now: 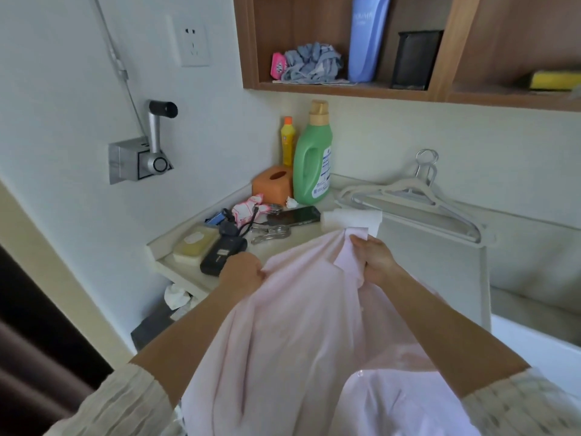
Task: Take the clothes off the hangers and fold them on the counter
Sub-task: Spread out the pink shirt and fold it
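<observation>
Pink shirt [301, 309], one, gripped by left hand [243, 270], right hand [375, 258]; hangers [418, 199] stacked behind.

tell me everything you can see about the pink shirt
The pale pink shirt is thin, lightly creased fabric, off any hanger. It hangs bunched between both arms, its top edge raised over the cluttered counter. The left hand grips one upper corner; the right hand holds the collar area, where a flat fold sticks up. A small button shows near the bottom. Its lower part drops out of view.

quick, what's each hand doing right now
Left hand: grips the pink shirt at its left edge.
Right hand: grips the shirt near its collar.
</observation>
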